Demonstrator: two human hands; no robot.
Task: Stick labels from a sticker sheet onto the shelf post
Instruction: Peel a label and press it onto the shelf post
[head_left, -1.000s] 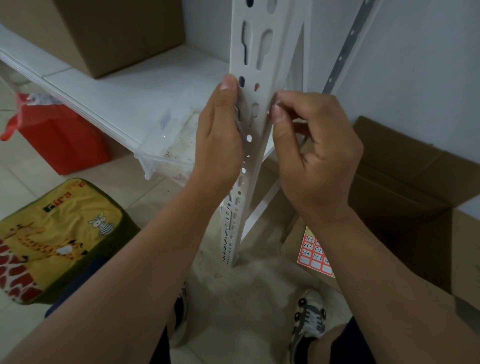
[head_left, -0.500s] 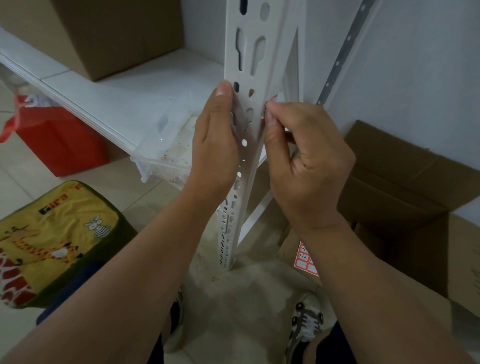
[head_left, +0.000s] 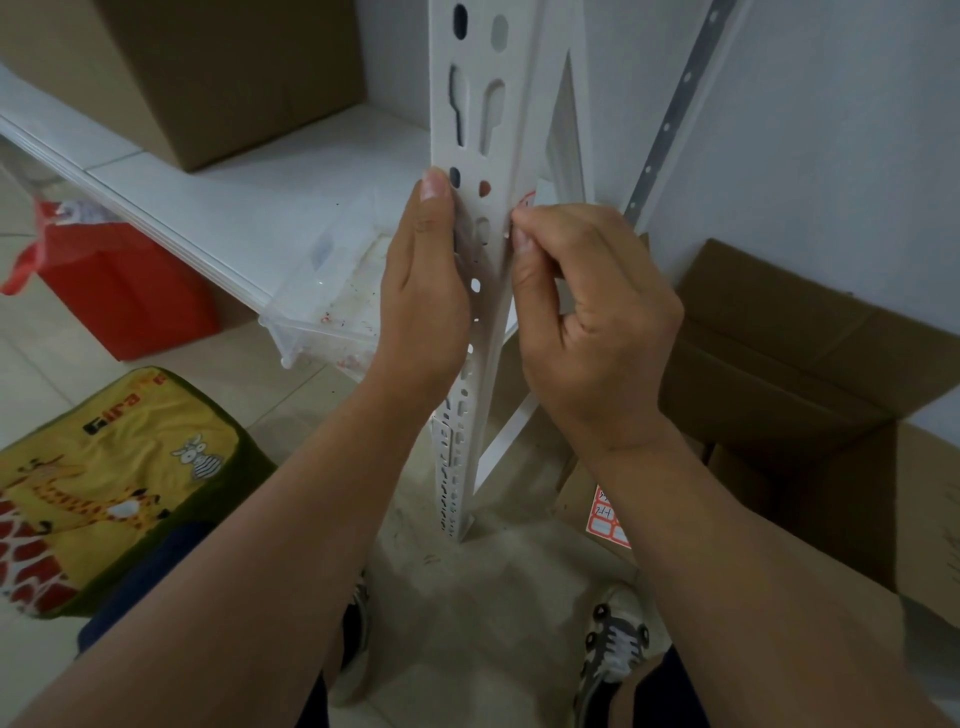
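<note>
The small white label with a red border sits at the right edge of the white perforated metal shelf post in the upper middle of the frame, only its top corner showing above the right hand, whose thumb and curled fingers pinch it against the post. The left hand lies flat with straight fingers along the post's left face, steadying it. I'd say the label could crease or land crooked, or bridge one of the holes and lift, since so little of it shows. The red-and-white sticker sheet lies lower right on the brown open cardboard box, partly hidden by the right forearm. A clear plastic tray juts from the white shelf board just left of the post; a yellow giraffe-print cushion lies at lower left.
</note>
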